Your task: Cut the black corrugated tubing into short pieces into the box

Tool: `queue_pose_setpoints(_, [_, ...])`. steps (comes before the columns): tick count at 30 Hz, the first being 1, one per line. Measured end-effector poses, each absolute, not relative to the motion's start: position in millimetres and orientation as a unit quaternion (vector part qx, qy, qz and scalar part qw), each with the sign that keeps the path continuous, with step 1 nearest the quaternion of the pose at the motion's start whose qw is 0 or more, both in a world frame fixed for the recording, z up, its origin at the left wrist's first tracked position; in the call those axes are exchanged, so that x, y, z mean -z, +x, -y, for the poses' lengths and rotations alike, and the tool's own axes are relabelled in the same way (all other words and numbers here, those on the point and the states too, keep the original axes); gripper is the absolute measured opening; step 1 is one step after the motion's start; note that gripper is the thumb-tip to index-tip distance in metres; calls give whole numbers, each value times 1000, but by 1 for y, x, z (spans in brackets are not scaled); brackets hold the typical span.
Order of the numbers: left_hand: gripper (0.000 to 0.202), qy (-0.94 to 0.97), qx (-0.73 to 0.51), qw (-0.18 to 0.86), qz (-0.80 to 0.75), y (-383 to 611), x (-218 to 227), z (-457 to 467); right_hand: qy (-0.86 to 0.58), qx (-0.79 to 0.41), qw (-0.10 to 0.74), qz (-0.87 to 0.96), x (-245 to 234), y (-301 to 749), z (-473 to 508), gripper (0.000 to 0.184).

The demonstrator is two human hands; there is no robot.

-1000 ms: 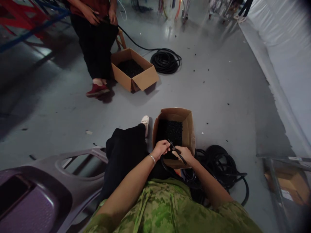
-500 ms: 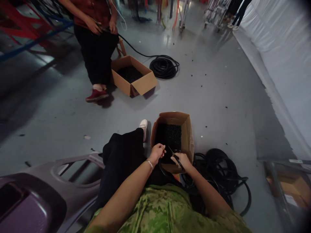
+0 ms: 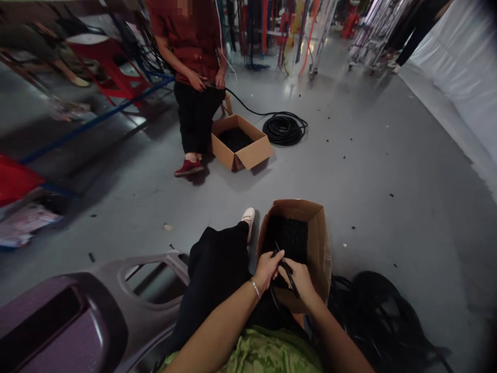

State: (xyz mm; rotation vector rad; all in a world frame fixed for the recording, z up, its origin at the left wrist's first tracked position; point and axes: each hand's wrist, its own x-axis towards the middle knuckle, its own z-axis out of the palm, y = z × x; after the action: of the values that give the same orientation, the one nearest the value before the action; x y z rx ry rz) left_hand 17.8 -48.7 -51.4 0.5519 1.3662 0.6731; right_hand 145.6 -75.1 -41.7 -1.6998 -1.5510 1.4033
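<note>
My left hand (image 3: 267, 268) is closed round a black hose (image 3: 274, 297), whose length hangs down toward my lap. Dark-handled scissors (image 3: 288, 273) are in my right hand (image 3: 302, 280), their blades pointing up and away from me. Both hands meet over the near side of a cardboard box (image 3: 320, 243), and the blades lie at the hose end by my left fingers. Small black cut pieces (image 3: 292, 234) cover the bottom of the box. Where exactly the blades touch the hose is hidden by my fingers.
Black hose coils (image 3: 376, 311) lie on the floor to my right. A purple-grey plastic chair (image 3: 112, 290) stands at my left. Ahead, a seated co-worker (image 3: 198, 77) holds a black hose by another cardboard box (image 3: 254, 153) and a hose coil (image 3: 284, 129).
The view has swung up and left, so the surroundings sit lower and further right. My hands have come together, bringing the scissors to the hose in my left hand.
</note>
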Motion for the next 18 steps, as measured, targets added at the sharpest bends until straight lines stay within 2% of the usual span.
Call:
queue_pose_setpoints(3, [44,227,-292,706,-604,22,55,47,-635,-456,181,597,44,154,71,21])
queue_pose_setpoints(7, [37,205,-300,708,-605,27,59,45,-633,-525,169,543,46,157,71,26])
queue_pose_setpoints(14, [30,234,-331,632,-661,34,73,47,-549,-695,250,391,47,159,83,43])
queue_pose_setpoints(18, [28,236,-334,623,-667,35,79,46,-514,-740,314,300,63,160,98,52])
